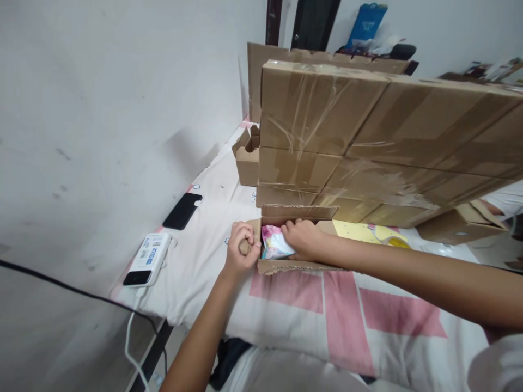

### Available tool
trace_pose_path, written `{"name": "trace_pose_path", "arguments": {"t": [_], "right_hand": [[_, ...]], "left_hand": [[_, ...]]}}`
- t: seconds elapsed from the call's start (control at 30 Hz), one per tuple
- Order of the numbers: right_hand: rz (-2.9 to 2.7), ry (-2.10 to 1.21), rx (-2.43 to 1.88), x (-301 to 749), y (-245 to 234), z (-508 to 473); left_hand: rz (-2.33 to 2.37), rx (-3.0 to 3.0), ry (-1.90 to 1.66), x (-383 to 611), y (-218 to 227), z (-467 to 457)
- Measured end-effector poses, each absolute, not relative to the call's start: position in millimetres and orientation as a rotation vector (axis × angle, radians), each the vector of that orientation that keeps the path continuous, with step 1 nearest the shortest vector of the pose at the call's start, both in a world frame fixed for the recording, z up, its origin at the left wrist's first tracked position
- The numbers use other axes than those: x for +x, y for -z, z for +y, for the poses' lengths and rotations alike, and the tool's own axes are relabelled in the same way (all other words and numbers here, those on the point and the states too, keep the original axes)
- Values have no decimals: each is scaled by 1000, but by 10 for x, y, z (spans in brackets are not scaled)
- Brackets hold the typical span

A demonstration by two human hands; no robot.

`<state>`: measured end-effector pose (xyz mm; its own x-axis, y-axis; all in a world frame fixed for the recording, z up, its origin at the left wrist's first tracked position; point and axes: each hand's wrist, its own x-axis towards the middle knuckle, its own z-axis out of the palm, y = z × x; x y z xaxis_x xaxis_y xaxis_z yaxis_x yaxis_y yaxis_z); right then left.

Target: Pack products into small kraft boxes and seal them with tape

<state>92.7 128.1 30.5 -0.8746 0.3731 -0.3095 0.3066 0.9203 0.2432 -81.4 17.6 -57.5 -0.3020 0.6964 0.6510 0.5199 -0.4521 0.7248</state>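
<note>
An open cardboard box (300,268) lies on the bedsheet in front of me, its flaps raised. Inside its left end is a pink, white and light blue plastic packet (275,242). My right hand (304,239) reaches into the box with bent fingers closed against the packet's right side; some fingertips are hidden. At the box's left end, my left hand (242,246) is curled into a fist around the brown cardboard flap (256,231).
A wall of taped cardboard boxes (335,130) stands right behind. A small open carton (247,163), a black phone (182,210) and a white power bank (149,258) with a cable lie left. At right are a tape roll (396,242), another box (461,223) and part of another person (509,201).
</note>
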Motion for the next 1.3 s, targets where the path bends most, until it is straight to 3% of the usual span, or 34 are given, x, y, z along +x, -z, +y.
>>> {"name": "trace_pose_path", "arguments": {"t": [0.7,0.87,0.97,1.1,1.3], "right_hand": [[2500,-43,643,814,-358,1150],[2797,328,558,1317,-735,1332],[3215,625,643,1848,-841,1355],[3409,726,1067,2377,-575,1248],[3254,976,1146,2401,-14,1107]], "left_hand": [[1541,1740,-1929,-809,647,226],[1452,1688,-2065,-809,917,181],[1341,1776,-1941,-834,1002,138],[1231,2040,-1593,-900,932,121],[1309,2068,-1640,-859,823,135]]}}
